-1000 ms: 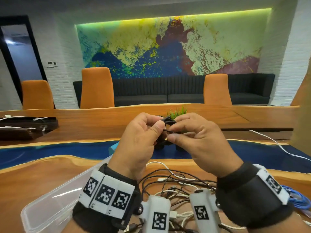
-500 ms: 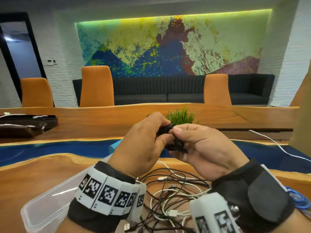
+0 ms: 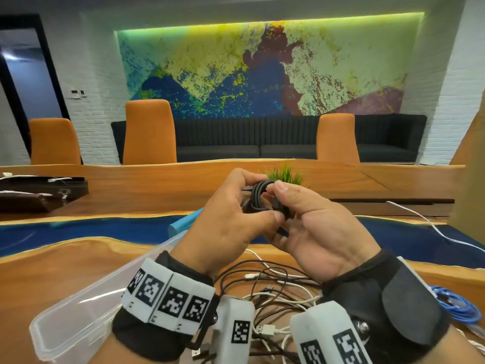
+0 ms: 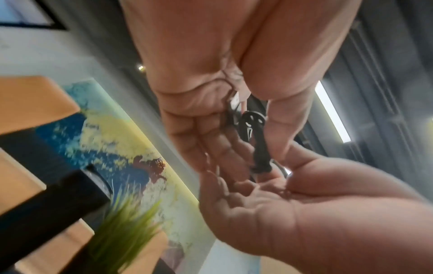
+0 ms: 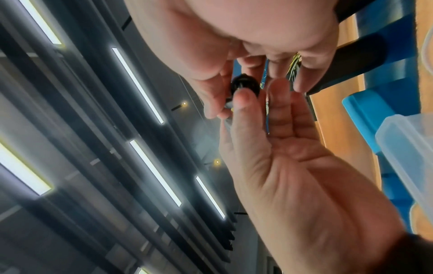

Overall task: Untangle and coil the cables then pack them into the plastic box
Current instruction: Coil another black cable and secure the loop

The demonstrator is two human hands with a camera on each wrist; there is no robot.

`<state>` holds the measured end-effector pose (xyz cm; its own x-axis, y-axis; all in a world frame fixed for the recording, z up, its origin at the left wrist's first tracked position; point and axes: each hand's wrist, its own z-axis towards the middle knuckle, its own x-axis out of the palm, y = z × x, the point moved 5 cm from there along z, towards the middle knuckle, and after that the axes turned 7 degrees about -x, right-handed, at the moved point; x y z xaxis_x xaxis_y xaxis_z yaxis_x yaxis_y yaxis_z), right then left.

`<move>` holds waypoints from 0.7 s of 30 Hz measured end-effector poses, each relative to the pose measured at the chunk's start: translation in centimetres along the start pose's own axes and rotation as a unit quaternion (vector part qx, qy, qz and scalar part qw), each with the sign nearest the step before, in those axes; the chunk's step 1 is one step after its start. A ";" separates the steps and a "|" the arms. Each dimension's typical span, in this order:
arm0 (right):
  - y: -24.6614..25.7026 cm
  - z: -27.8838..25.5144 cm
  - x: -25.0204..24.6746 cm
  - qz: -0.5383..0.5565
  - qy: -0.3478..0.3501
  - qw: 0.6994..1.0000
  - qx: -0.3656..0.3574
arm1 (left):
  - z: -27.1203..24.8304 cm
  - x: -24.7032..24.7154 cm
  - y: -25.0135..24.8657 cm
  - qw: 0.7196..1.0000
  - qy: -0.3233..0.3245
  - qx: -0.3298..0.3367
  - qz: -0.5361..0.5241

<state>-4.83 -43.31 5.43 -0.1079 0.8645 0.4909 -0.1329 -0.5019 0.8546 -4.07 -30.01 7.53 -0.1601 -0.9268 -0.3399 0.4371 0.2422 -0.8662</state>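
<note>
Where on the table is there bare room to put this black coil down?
Bare wood lies left of the plastic box, and the box floor shows nothing in it. Between the wrists the tangled cables crowd the table, with the blue cable to their right. Both hands hold the black coil.

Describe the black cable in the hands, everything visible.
The black cable is wound into a small tight bundle of parallel loops, matte, rubbery-looking. It is held in the air above the table, pinched between the left hand and the right hand. Fingers hide its ends, so no plug is identifiable.
</note>
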 end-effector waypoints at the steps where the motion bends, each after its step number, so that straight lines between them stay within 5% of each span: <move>1: 0.1 -0.1 0.2 -0.002 0.007 1.000 0.002 | 0.0 -0.1 0.1 0.999 -0.002 -0.008 -0.031; 6: -0.2 -0.1 0.3 -0.042 -0.004 0.999 -0.004 | 0.3 0.0 0.7 0.996 -0.055 -0.022 -0.060; 10: 0.7 -0.2 0.0 -0.177 -0.026 0.980 -0.087 | 0.3 -0.3 0.6 0.996 -0.090 -0.017 -0.013; 12: 2.2 -0.2 -0.1 -0.325 -0.021 0.926 -0.190 | 0.2 -0.4 0.3 0.997 -0.065 -0.006 0.037; 15: 3.9 -0.5 0.3 -0.521 0.029 0.798 -0.302 | 0.1 -0.7 -0.2 0.997 -0.033 -0.007 0.073; 21: 4.7 0.1 -0.7 -0.621 0.105 0.695 -0.346 | -0.2 -1.6 -0.6 0.998 0.005 -0.008 0.063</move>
<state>-5.32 -46.25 9.07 0.3819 0.6563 -0.6507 -0.6870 0.6725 0.2751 -4.22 -28.65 8.55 -0.1144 -0.8855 -0.4503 0.4399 0.3613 -0.8222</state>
